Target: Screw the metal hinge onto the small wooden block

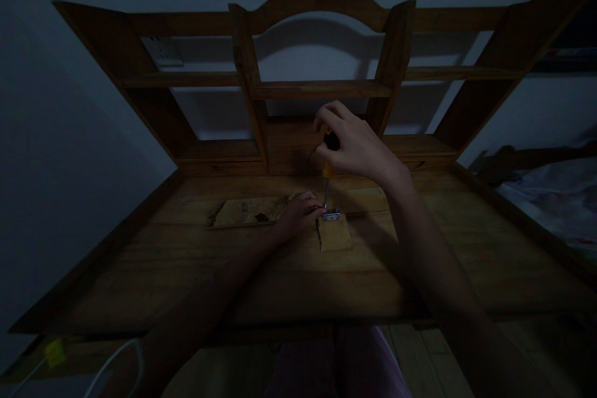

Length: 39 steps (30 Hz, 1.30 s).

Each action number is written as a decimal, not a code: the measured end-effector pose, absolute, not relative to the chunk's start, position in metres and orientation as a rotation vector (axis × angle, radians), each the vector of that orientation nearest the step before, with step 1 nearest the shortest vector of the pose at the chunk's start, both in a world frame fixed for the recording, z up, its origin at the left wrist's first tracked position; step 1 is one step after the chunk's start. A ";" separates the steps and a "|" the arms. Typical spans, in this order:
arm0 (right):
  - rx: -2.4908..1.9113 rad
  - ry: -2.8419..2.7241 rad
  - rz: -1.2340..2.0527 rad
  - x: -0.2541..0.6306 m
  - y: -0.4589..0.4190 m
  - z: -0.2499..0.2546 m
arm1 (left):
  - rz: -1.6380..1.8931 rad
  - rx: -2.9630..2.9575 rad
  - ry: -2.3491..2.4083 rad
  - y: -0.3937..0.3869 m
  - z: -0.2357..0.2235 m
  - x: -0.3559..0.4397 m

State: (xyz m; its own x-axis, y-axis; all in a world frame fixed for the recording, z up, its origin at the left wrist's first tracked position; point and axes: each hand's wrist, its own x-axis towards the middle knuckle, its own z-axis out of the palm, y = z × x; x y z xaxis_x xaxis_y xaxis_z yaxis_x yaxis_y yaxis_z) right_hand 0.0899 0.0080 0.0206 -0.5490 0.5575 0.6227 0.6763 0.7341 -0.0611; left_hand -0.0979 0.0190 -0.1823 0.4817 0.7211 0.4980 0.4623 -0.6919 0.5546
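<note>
My right hand is closed around the black and yellow handle of a screwdriver held upright. Its thin shaft points down onto a small metal hinge. The hinge lies at the far edge of a small wooden block, beside a longer wooden board on the desk. My left hand rests on the board's right end, fingers curled next to the screwdriver tip and the hinge. What its fingertips pinch is too small to make out.
The wooden desk carries a shelf hutch against a white wall. A wall socket shows behind the upper left shelf. A white cable with a yellow tag runs at lower left. Bedding lies to the right.
</note>
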 end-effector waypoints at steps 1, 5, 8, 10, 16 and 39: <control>-0.913 -2.309 -0.227 0.089 0.007 0.021 | 1.052 2.388 0.993 0.019 -0.182 -0.098; -0.937 -2.318 -0.221 0.089 0.004 0.021 | 1.070 2.400 0.954 0.018 -0.182 -0.098; -1.026 -2.286 -0.296 0.090 0.007 0.019 | 1.075 2.401 0.970 0.019 -0.182 -0.097; -1.049 -2.280 -0.329 0.092 0.008 0.019 | 1.071 2.391 0.989 0.019 -0.181 -0.097; -1.004 -2.305 -0.272 0.095 0.006 0.022 | 1.074 2.407 0.983 0.018 -0.182 -0.098; -1.077 -2.269 -0.328 0.090 0.007 0.020 | 1.070 2.411 0.991 0.018 -0.181 -0.098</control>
State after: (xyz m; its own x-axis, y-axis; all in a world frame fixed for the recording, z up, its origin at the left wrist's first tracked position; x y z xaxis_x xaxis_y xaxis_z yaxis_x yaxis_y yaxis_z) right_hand 0.0904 0.0067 0.0204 -0.4910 0.6193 0.6127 0.7675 0.6402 -0.0321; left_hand -0.0979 0.0177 -0.1812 0.4780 0.7069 0.5214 0.4657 -0.7072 0.5319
